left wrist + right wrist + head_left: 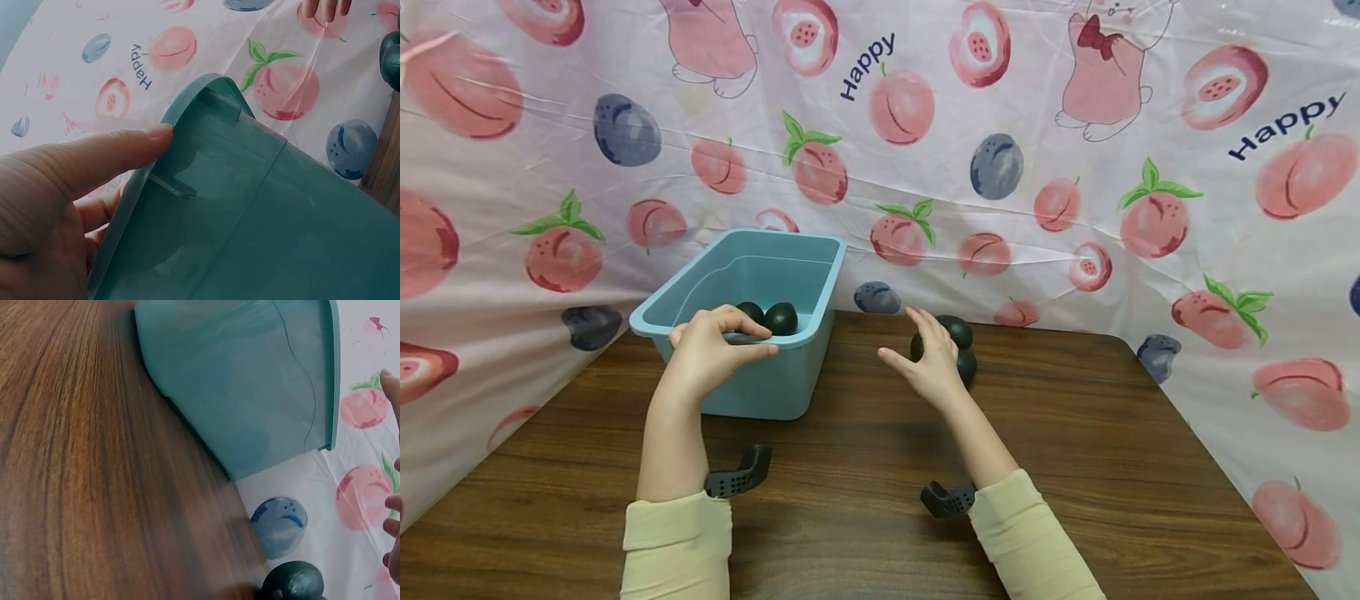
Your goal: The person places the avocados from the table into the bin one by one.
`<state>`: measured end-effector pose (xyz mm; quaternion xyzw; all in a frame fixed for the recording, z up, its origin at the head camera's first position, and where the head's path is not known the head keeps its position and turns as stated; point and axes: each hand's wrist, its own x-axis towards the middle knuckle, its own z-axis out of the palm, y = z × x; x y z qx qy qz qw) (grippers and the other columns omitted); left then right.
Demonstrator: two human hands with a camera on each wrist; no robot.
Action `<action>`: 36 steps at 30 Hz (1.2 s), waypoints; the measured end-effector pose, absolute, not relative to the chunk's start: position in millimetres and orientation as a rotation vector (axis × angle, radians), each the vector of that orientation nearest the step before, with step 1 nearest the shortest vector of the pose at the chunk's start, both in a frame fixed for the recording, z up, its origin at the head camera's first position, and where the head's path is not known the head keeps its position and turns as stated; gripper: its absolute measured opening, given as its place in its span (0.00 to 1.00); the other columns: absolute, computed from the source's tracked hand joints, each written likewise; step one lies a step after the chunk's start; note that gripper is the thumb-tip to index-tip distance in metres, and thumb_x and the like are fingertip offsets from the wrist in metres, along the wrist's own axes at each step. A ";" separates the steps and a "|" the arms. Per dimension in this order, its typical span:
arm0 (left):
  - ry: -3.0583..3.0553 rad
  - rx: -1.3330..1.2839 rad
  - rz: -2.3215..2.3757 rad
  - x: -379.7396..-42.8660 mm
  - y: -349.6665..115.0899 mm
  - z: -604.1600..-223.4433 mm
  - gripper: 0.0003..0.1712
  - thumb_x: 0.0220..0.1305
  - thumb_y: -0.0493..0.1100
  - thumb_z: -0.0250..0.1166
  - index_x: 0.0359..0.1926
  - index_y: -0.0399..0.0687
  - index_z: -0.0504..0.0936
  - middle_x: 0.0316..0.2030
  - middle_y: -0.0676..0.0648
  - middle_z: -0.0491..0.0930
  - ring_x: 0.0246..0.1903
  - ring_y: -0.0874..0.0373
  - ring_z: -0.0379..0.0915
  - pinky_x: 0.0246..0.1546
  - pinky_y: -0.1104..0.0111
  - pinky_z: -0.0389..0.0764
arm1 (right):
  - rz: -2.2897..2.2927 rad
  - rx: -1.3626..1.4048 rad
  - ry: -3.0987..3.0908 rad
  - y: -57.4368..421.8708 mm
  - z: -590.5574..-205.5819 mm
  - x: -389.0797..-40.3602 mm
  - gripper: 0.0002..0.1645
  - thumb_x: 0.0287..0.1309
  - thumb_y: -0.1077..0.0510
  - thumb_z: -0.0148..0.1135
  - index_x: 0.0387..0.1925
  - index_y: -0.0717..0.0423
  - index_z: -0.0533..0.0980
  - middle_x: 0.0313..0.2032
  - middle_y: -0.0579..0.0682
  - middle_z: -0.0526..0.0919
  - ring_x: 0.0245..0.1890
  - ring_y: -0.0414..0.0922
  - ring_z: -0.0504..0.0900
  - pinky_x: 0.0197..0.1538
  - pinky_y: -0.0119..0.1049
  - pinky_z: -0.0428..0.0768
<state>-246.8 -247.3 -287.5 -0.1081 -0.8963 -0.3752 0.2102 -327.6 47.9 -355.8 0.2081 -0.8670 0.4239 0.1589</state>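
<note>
My left hand (706, 354) grips the near rim of a light blue plastic bin (767, 379), thumb on the outside and fingers on the inner side, as the left wrist view shows. Two dark green avocados (781, 318) lie in the bin, one partly hidden behind the left hand. To the right, my right hand (934, 367) is held above the table with fingers spread and nothing in them. Behind it, at the table's back, is a cluster of dark green avocados (955, 330), partly covered by the hand. One avocado (292, 581) shows at the bottom of the right wrist view.
A dark brown wooden table (865, 517) bears the bin and the avocados. A pale curtain (1210, 275) printed with peaches and blue fruit hangs behind and at both sides. Each wrist wears a black strap mount (741, 473).
</note>
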 end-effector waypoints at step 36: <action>-2.477 -0.304 -1.053 -249.0 -246.0 -287.9 0.11 0.50 0.42 0.76 0.34 0.42 0.87 0.37 0.45 0.80 0.44 0.45 0.70 0.52 0.46 0.40 | 1.352 0.356 -2.415 91.5 -372.9 -341.4 0.47 0.54 0.41 0.68 0.71 0.50 0.59 0.69 0.54 0.57 0.69 0.56 0.49 0.66 0.59 0.42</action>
